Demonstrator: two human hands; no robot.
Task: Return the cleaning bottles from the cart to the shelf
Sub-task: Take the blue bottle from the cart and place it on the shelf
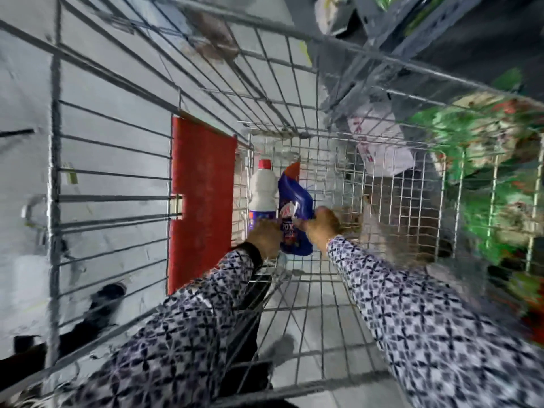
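Head view, much blurred by motion, looks down into a silver wire shopping cart [297,319] with a red plastic flap [203,198] on its folded child seat. Both arms, in sleeves of a blue-and-white patterned fabric [426,319], reach deep into the basket. Two cleaning bottles lie at the far end of the cart: a white plastic bottle with a red cap [264,188], and just beside it, touching or nearly so, a dark blue plastic bottle with an orange-red cap [294,201].

Left hand [265,235], with a dark band at the wrist, is at the lower left side of the dark blue bottle, its grip curled against it, though the blur keeps me from telling if it is fully closed around it. Right hand [322,226] is clamped on the right side of the same bottle, near its label, fingers wrapped over the edge. To the right, beyond the cart's wire wall, blurred green packages [482,160] fill a shelf.
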